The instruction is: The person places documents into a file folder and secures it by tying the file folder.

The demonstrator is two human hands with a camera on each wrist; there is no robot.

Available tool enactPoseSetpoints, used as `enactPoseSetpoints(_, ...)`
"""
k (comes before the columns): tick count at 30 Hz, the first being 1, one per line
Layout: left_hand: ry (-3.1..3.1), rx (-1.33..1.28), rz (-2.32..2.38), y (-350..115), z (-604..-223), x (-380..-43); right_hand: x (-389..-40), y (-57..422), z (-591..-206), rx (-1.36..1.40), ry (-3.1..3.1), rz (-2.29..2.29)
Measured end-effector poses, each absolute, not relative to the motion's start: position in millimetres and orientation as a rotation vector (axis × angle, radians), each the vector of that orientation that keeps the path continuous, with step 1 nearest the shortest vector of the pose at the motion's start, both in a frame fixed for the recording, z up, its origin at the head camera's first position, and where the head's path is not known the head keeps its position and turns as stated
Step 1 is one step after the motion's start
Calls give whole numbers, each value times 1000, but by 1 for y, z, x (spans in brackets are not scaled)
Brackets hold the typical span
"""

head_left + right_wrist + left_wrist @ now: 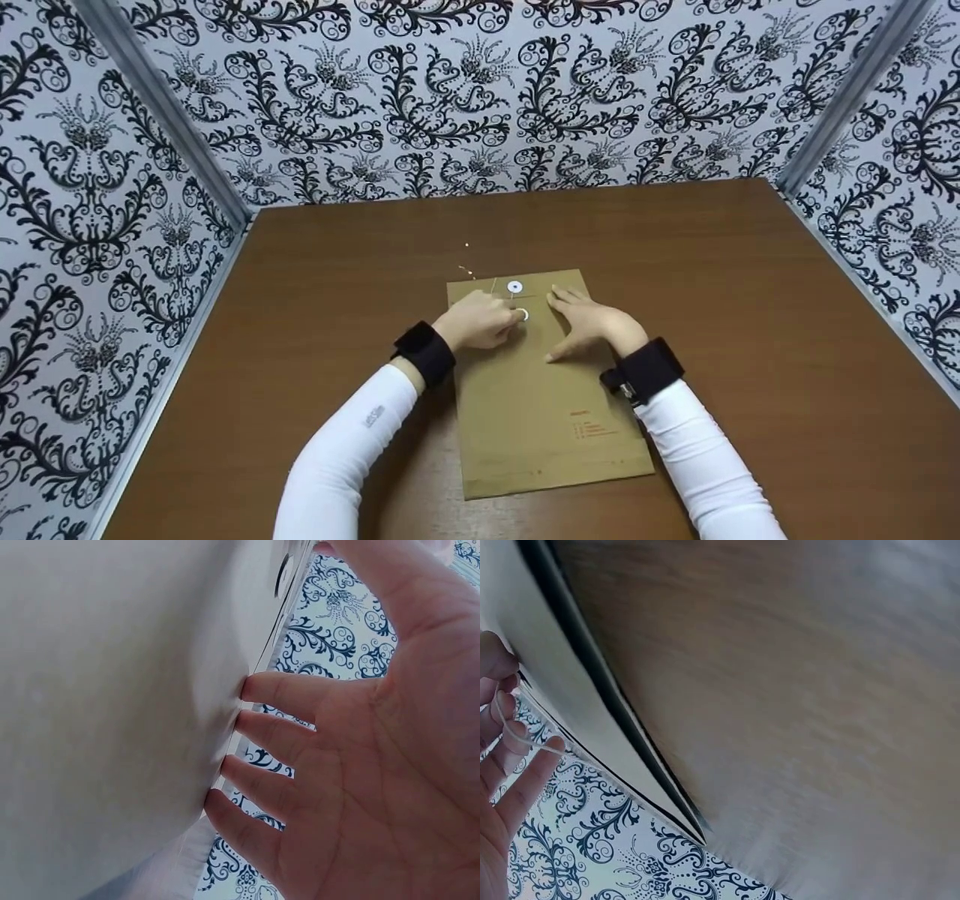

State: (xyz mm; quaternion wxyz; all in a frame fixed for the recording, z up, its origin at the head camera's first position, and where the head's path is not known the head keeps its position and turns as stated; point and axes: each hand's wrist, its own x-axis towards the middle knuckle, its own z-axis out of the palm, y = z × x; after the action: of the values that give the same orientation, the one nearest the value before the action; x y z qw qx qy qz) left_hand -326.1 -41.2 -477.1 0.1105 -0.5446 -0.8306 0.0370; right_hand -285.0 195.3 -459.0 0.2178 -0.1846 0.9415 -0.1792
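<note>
A brown paper envelope [525, 397] lies flat on the table, with a white upper button [514, 286] near its top edge. The left hand [482, 319] is over the upper left of the envelope, fingers curled, with a fingertip at the white lower button [525, 314]. A thin string [532, 744] runs across the left fingers in the left wrist view, held by them. Spread fingers of the right hand [592, 322] rest on the envelope's upper right; in the right wrist view their tips touch the paper [150, 712], with nothing gripped.
The brown wooden table [315, 262] spreads around the envelope. Patterned panels [465, 97] close off the back and both sides. Small pale specks and a loose thread end [466, 270] lie just beyond the envelope's top edge. Red print [589, 427] marks its lower right.
</note>
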Motion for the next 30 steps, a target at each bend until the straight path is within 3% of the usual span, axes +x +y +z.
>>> enactPoseSetpoints(12,-2501,-1445,8,-47,-486,-323,-284,195,-459,-497,2610,-488)
enactPoseSetpoints(30,-2355,-1139,290,-53,-485,-289,-286,196,-461,-529,2595,-500)
